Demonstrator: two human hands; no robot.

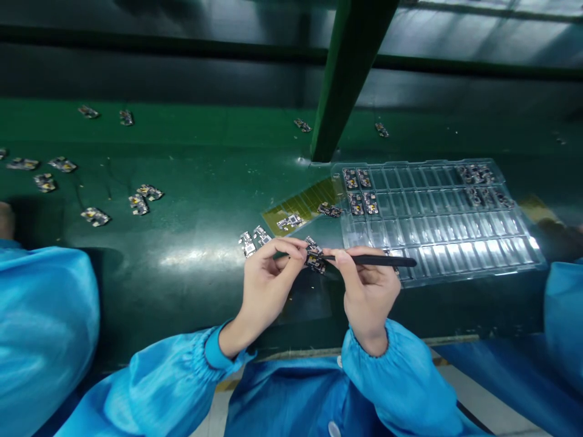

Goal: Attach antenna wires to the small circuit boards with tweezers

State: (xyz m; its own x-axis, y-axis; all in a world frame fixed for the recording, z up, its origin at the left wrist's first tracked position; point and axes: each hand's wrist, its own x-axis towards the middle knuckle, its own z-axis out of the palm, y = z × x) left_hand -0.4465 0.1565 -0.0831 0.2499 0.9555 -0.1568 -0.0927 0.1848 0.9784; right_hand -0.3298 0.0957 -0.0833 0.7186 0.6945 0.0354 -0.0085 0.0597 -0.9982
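Note:
My left hand pinches a small circuit board between thumb and fingers. In my right hand is a slim black tool that looks like tweezers; its tip reaches the board, and whether it touches is too small to tell. Just beyond my hands lies a yellow translucent sheet with a board on it. Another board rests at the sheet's right end. Beside my left fingers are two more boards, one of them a pale-chipped board.
A clear compartment tray lies at the right, with boards in its left and right upper cells. Several loose boards with thin wires lie at the left. A green post rises behind the tray. Blue-sleeved people sit on both sides.

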